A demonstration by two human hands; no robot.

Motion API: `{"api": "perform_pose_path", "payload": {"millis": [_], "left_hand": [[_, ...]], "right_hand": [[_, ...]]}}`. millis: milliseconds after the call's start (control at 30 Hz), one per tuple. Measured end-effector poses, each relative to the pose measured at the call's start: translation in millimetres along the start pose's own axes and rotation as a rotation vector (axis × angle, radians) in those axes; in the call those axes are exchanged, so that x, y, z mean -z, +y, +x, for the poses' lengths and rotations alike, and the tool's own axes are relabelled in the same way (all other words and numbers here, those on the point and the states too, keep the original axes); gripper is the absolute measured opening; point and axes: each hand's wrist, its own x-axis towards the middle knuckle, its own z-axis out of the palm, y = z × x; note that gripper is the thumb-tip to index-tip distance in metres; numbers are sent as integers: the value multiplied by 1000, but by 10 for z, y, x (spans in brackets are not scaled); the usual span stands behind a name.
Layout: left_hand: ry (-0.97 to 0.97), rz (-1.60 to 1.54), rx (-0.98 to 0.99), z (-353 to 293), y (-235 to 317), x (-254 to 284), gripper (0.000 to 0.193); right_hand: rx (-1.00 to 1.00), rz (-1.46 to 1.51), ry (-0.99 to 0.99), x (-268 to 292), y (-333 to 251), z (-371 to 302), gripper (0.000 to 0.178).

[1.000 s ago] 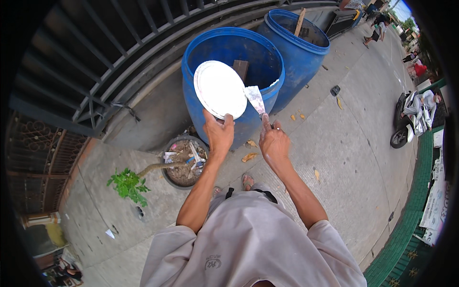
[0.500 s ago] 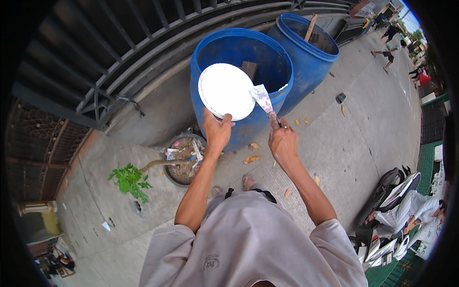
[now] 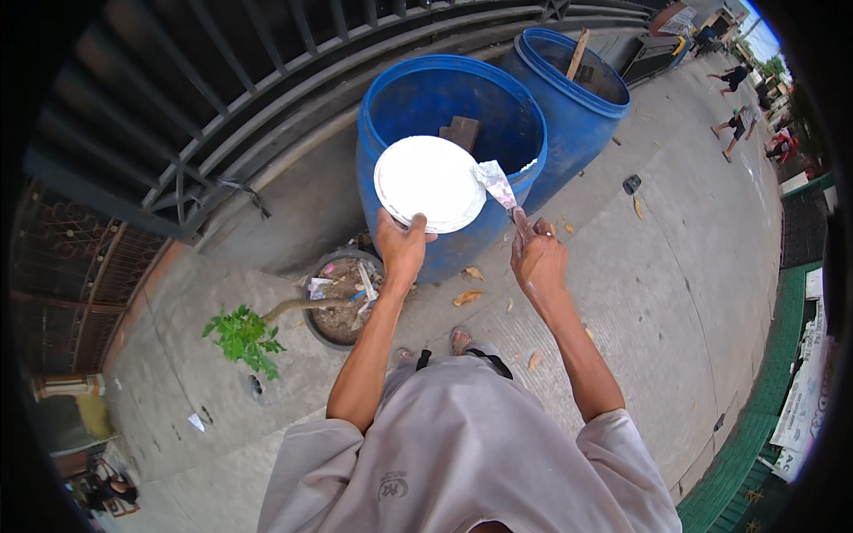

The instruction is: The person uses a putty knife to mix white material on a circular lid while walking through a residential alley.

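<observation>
My left hand [image 3: 402, 247] grips the near edge of a round white lid [image 3: 429, 185], its thumb on top and its fingers hidden beneath. In my right hand [image 3: 539, 258] is a putty knife [image 3: 498, 185], its blade smeared with white and pointing at the lid's right edge. The blade tip is close to that edge; I cannot tell if they touch. Both things are over the near side of an open blue barrel [image 3: 453, 253]. White residue marks the barrel's right rim, and a brown block [image 3: 462, 131] shows inside.
A second blue barrel [image 3: 573, 129] with a wooden stick [image 3: 577, 53] stands behind to the right. Dark metal fencing [image 3: 258, 53] runs along the far left. A potted plant [image 3: 244, 338] leans left near my feet. Several people [image 3: 736, 129] are on the pavement at far right.
The lid and putty knife have shifted slightly right and toward me, with both hands still holding them. A motorbike with a rider at the lower right has left the view.
</observation>
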Motion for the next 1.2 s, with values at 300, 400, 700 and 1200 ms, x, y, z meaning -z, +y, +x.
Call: {"api": "perform_pose_path", "payload": {"millis": [300,400,700,1200], "left_hand": [[-140,-85,-40,-42,36,24,32],[-124,-95,-18,-5,43,40,40],[-41,-62,-69,-191,-60,-155,57],[-272,-166,-86,-103,59,-233,60]], "right_hand": [[-114,-60,-34,111,-128,-130,48],[-85,-81,-41,105,-125,-100,49],[-29,-125,-50,206,-34,8,46],[176,-297,-98,427,-93,233,42]]}}
